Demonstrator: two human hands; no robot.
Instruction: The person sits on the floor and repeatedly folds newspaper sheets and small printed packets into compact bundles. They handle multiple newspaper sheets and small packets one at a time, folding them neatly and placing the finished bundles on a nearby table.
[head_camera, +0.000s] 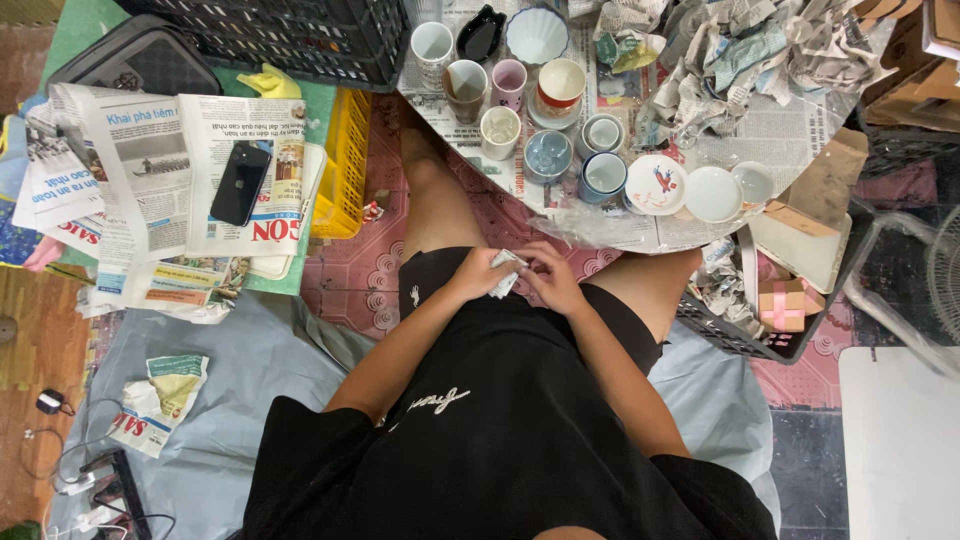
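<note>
Both hands, left hand (478, 275) and right hand (548, 280), clamped on paper wad (505, 274) over lap; loose grip could drop it; cups (500, 130) crowd bench (770, 135) edge.

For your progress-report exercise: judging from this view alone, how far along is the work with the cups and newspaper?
Done: many bare cups and dishes stand on the round table, beside a heap of crumpled newspaper.
In hand: the left hand and right hand hold a small paper-wrapped bundle over the lap.
Left: cannot tell; wrapped paper shows in the crate below.
</note>
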